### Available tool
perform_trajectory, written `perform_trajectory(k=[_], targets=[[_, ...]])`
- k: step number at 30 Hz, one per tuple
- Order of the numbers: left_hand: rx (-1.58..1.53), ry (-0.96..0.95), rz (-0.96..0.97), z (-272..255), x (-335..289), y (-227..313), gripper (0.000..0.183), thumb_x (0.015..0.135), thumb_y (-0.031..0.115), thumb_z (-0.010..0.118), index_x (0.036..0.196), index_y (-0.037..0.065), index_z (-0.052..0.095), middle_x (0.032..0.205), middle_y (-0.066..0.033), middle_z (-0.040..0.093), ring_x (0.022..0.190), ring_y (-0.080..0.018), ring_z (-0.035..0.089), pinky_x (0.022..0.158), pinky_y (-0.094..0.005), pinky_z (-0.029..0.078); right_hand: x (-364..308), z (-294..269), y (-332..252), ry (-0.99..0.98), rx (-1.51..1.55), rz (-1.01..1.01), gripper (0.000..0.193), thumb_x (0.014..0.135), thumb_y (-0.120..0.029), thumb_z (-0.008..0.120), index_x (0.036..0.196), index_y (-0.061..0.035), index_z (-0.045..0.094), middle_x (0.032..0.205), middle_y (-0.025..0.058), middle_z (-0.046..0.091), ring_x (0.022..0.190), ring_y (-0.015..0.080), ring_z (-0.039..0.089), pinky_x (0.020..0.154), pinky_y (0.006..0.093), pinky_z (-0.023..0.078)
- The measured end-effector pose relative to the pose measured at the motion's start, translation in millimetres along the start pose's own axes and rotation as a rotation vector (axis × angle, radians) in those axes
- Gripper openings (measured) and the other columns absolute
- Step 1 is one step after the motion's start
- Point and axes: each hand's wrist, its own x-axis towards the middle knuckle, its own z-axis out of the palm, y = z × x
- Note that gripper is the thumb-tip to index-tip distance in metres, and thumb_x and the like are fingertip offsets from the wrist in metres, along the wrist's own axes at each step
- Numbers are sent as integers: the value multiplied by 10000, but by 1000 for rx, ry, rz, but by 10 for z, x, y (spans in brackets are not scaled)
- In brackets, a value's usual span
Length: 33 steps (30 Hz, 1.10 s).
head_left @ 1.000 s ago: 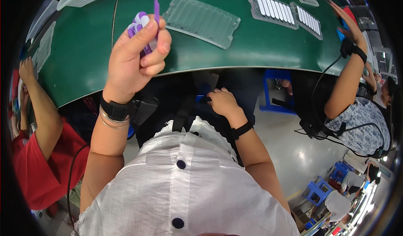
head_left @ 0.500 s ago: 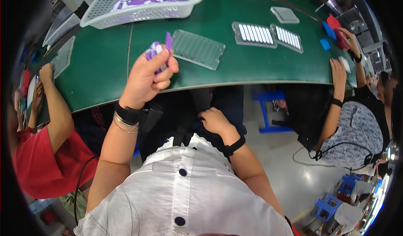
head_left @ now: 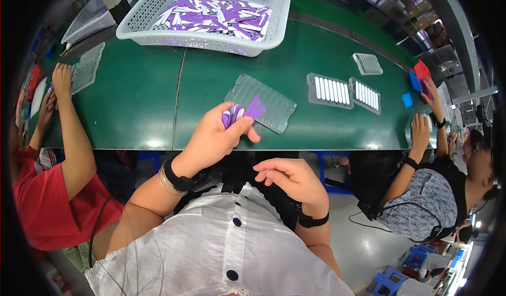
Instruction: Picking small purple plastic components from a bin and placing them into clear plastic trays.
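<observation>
My left hand point(head_left: 219, 135) is closed round a small bunch of purple-and-white strips point(head_left: 237, 114), whose purple ends stick out past the thumb. Just beyond it on the green table lies a clear plastic tray point(head_left: 276, 108) with long slots; the hand covers its near left corner. My right hand point(head_left: 292, 177) hangs below the table edge in front of my body, fingers loosely stretched and nothing in them. The far white basket point(head_left: 205, 42) holds a heap of the same purple and white strips point(head_left: 216, 16).
Two trays filled with white strips point(head_left: 331, 90) point(head_left: 367, 96) lie right of the clear tray, with another pale tray point(head_left: 368, 64) behind. Co-workers sit on both sides: a red sleeve point(head_left: 52, 190) at left, a patterned shirt point(head_left: 421, 201) at right. A blue stool point(head_left: 327, 172) stands under the table.
My left hand has come nearer and to the right, with the strips now beside the clear tray. My right hand has risen from my lap toward the table edge. The view has shifted.
</observation>
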Motion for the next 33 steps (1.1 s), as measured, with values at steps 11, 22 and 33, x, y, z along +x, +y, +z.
perform_trajectory(k=[11,22,33], targets=[[-17,-121,-224,-41,94,165,163,946,167,549,1010,17,537,740,-38,679,450,-10,380,391,-187,292,597,-8,-249,561,245,-112,203,849,19,638,1051,18,627,905,84,676,805,89,622,671,204,490],[-246,-317,-340,-60,103,106,169,960,192,541,960,28,500,709,-60,659,447,-16,344,396,-195,267,445,-267,-122,361,221,-309,145,794,-14,704,889,6,596,859,69,619,751,110,565,645,234,446],[-219,-161,-298,21,128,105,184,966,204,531,964,21,513,631,-59,603,420,-31,366,378,-196,265,715,-474,-207,609,-824,-121,191,730,-127,739,823,-41,595,917,85,531,851,283,442,743,369,379]])
